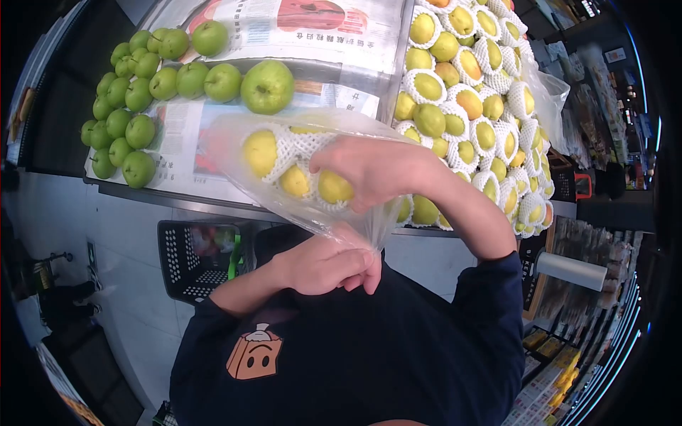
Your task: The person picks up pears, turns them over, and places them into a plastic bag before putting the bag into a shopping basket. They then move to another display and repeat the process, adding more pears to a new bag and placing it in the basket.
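A clear plastic bag (252,188) hangs in front of me at the edge of the fruit stand, holding several yellow pears, some in white foam nets. My left hand (330,264) is closed in a fist around the bag's gathered film, low and close to my chest. Reaching across from the right, my right hand (369,169) curls its fingers around a yellow pear (335,187) in the bag. Another pear (260,153) rests at the bag's left end, and a smaller-looking one (294,181) lies between them, partly covered by netting.
Green apples (139,130) stand in rows on newspaper (234,153) at the left, with a larger one (268,86) just beyond the bag. Netted pears (465,106) are heaped at the right. Below the stand's edge is a black basket (186,263). A plastic-film roll (572,271) sits at the right.
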### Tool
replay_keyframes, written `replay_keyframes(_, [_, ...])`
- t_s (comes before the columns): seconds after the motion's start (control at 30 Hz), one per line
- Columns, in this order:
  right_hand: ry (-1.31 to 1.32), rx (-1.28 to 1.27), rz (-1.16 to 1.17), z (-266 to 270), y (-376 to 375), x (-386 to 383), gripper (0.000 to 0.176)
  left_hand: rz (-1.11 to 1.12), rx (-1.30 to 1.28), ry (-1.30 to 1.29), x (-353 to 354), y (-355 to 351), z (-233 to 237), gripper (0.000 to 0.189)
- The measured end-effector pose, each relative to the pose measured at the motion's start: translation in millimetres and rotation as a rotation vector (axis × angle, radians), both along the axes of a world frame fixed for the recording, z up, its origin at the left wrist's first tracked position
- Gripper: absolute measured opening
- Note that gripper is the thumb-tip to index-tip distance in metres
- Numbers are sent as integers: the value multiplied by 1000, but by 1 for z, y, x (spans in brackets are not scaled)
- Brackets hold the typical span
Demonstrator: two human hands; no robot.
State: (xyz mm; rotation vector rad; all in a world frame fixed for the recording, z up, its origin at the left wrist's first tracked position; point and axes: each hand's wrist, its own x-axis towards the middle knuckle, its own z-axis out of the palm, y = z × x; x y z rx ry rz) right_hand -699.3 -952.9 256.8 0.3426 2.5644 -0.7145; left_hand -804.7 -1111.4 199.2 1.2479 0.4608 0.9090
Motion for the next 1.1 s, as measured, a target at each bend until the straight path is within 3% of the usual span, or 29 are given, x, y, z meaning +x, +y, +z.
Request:
replay_keyframes(0.1, [43, 216, -11, -9, -3, 9, 49, 4, 1, 26, 1, 3, -3, 40])
replay_keyframes(0.2, [213, 241, -3, -20, -6, 17, 42, 7, -1, 25, 3, 5, -5, 40])
replay_keyframes(0.3, [197, 365, 27, -19, -17, 17, 35, 10, 7, 37, 6, 8, -4, 41])
replay_keyframes(0.4, [170, 378, -14, -29, -13, 21, 40, 12, 32, 63, 10, 12, -3, 38])
replay_keyframes(0.5, [359, 406, 11, -27, -1, 35, 48, 78, -9, 77, 9, 10, -4, 37])
replay_keyframes(0.6, [460, 237, -89, 10, -6, 45, 51, 167, -55, 67, 3, 7, -5, 39])
replay_keyframes(0.7, [912, 134, -240, 25, -3, 82, 42, 310, -35, 39, 2, 2, -5, 41])
replay_keyframes(0.77, [1113, 78, -597, 3, 1, 114, 40, 401, 9, 34, 1, -1, -6, 41])
replay_keyframes(0.8, [1038, 15, -767, -2, 0, 126, 58, 432, 37, 39, -1, -2, -8, 41])
replay_keyframes(0.9, [837, -36, -831, -34, -12, 124, 85, 493, 65, 14, -8, -3, -14, 41])
replay_keyframes(0.93, [769, -132, -776, -43, -15, 117, 107, 502, 64, 3, -11, -4, -15, 40])
replay_keyframes(1.03, [951, -92, -734, -71, -28, 82, 90, 687, 196, 49, -25, -9, -14, 39])
replay_keyframes(1.07, [947, -79, -733, -75, -26, 77, 84, 701, 285, 67, -41, -12, -29, 25])
replay_keyframes(1.1, [942, -66, -729, -78, -24, 73, 78, 938, 310, 131, -44, -12, -40, 27])
